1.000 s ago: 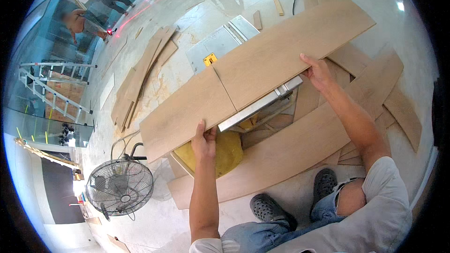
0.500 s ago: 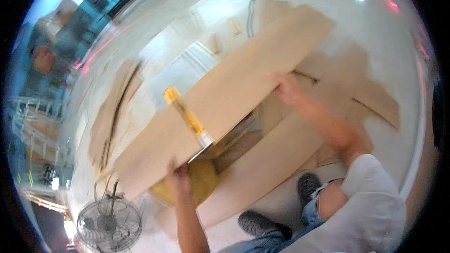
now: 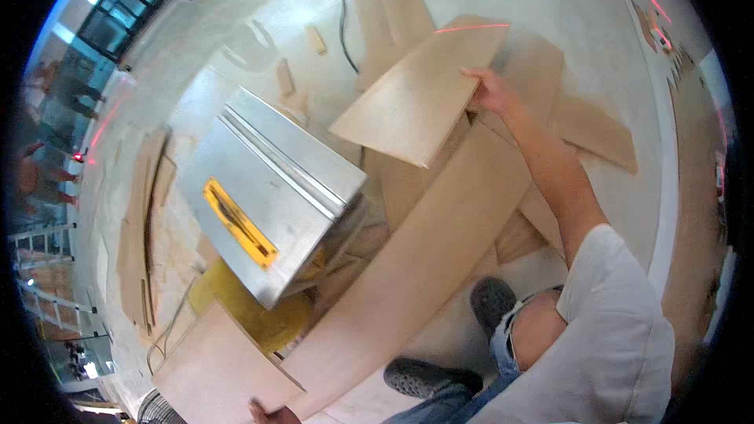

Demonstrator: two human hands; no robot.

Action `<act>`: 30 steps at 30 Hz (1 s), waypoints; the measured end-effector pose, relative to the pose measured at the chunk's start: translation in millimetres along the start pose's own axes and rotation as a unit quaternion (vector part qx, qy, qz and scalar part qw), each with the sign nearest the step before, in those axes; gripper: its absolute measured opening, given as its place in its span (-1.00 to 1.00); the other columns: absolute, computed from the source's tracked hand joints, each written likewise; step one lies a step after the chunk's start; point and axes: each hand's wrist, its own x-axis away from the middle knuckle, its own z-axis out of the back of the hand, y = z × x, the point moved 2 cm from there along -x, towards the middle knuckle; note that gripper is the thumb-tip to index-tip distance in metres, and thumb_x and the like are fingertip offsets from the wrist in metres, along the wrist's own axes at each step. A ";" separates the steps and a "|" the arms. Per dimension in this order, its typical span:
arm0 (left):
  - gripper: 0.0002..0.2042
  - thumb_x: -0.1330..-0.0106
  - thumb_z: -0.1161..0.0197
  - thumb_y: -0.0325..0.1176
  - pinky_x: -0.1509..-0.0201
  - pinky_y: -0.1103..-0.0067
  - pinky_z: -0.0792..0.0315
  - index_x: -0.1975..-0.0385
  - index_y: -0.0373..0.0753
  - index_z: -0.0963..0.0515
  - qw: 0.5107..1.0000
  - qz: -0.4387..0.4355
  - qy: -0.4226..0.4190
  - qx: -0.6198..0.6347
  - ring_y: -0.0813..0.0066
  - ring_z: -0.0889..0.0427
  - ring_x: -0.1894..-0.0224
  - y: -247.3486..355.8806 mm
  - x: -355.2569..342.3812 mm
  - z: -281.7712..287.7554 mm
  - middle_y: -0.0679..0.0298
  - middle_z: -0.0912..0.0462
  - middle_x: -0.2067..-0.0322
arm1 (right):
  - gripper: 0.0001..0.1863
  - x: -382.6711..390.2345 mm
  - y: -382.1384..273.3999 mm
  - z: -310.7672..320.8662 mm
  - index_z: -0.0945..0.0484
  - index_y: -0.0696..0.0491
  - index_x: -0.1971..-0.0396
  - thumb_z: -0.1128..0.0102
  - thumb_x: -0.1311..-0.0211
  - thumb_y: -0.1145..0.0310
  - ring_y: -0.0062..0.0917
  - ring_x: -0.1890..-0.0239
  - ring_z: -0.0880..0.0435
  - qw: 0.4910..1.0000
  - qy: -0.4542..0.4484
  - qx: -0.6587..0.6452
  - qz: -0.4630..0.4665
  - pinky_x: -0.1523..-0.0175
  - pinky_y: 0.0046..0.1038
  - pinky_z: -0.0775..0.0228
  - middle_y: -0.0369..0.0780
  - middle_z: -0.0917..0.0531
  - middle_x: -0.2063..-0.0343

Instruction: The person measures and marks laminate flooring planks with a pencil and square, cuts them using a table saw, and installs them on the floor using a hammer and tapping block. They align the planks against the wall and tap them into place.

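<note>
My left hand (image 3: 271, 414), at the lower edge, grips a flat wood-coloured plank piece (image 3: 224, 365) by its near edge, fingers partly hidden. With my right hand (image 3: 491, 88), arm stretched out, I hold the right edge of another plank piece (image 3: 416, 94), which has a slanted near end. Between the two pieces stands a table saw with a silver metal top (image 3: 275, 165) and a long yellow slotted insert (image 3: 239, 224). A yellow panel (image 3: 275, 318) shows under its near side. Both pieces are apart from each other.
A long plank (image 3: 424, 267) lies in front of my feet. More boards (image 3: 542, 86) lie beyond my right arm, and a stack of strips (image 3: 141, 228) is at the left. A black cable (image 3: 343, 20) curves across the floor. Ladders (image 3: 47, 275) and people are at far left.
The single long board across the saw is now two separate pieces. My left hand has moved down toward the lower edge, my right hand farther away; the saw's metal top is uncovered.
</note>
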 end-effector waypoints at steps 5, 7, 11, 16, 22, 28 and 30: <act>-0.46 -0.27 -0.31 -0.14 -0.31 0.30 -0.30 -0.07 -0.46 -0.41 0.984 0.165 0.043 -0.048 0.20 -0.41 -0.17 -45.5 63.0 152.8 -0.02 -0.50 -0.06 | -0.60 -37.6 29.8 48.6 -0.44 0.16 -0.03 -0.23 -0.20 0.40 -0.44 0.01 -0.62 0.997 0.034 0.064 0.032 -0.15 -0.32 -0.46 -0.21 -0.62 0.05; -0.49 -0.27 -0.30 -0.17 -0.28 0.32 -0.32 -0.06 -0.44 -0.41 0.969 0.226 0.086 -0.057 0.21 -0.43 -0.14 -70.2 91.0 183.2 0.00 -0.51 -0.04 | -0.62 -44.4 40.0 45.4 -0.45 0.14 -0.01 -0.25 -0.18 0.44 -0.44 0.02 -0.62 0.997 0.045 0.052 0.030 -0.14 -0.32 -0.47 -0.21 -0.62 0.07; -0.54 -0.27 -0.30 -0.22 -0.22 0.35 -0.36 -0.04 -0.41 -0.43 0.940 0.301 0.147 -0.055 0.22 -0.47 -0.09 -115.9 123.8 217.0 0.04 -0.54 -0.01 | -0.63 -89.1 48.3 70.4 -0.48 0.09 0.03 -0.29 -0.14 0.48 -0.45 -0.02 -0.59 0.993 0.114 0.035 -0.008 -0.12 -0.35 -0.48 -0.21 -0.61 0.05; -0.61 -0.27 -0.30 -0.28 -0.15 0.40 -0.41 -0.01 -0.37 -0.45 0.922 0.297 0.246 0.035 0.25 -0.51 -0.03 -124.7 211.4 263.6 0.09 -0.56 0.04 | -0.52 -133.6 76.8 81.2 -0.44 0.05 -0.12 -0.27 -0.23 0.25 -0.63 0.36 -0.54 0.975 -0.161 0.143 -0.063 0.32 -0.54 -0.38 -0.33 -0.62 0.31; -0.67 -0.27 -0.29 -0.36 -0.06 0.45 -0.47 0.02 -0.32 -0.48 0.892 0.344 0.261 0.132 0.28 -0.57 0.04 -204.5 266.9 284.8 0.16 -0.60 0.09 | -0.56 -76.8 17.1 127.2 -0.53 0.14 0.40 -0.08 -0.34 0.00 -0.61 0.58 -0.42 0.759 0.079 0.642 0.067 0.42 -0.47 -0.30 -0.27 -0.49 0.64; -0.82 -0.26 -0.31 -0.40 0.12 0.41 -0.54 0.20 -0.26 -0.54 0.915 0.250 0.258 0.181 0.27 -0.62 0.23 -292.3 367.6 414.6 0.23 -0.64 0.26 | -0.50 46.9 83.5 124.6 -0.34 0.19 -0.22 0.06 -0.43 0.19 -0.19 -0.17 -0.46 0.515 0.156 0.836 0.103 -0.21 -0.21 -0.35 -0.05 -0.45 -0.19; -0.86 -0.25 -0.32 -0.40 0.20 0.37 -0.55 0.27 -0.27 -0.55 0.857 0.374 0.303 0.184 0.26 -0.62 0.29 -341.3 329.9 375.6 0.26 -0.64 0.29 | -0.49 87.9 30.5 135.5 -0.40 0.22 -0.16 0.10 -0.45 0.12 -0.14 -0.08 -0.52 0.474 0.165 0.861 0.085 -0.13 -0.20 -0.38 0.03 -0.53 -0.07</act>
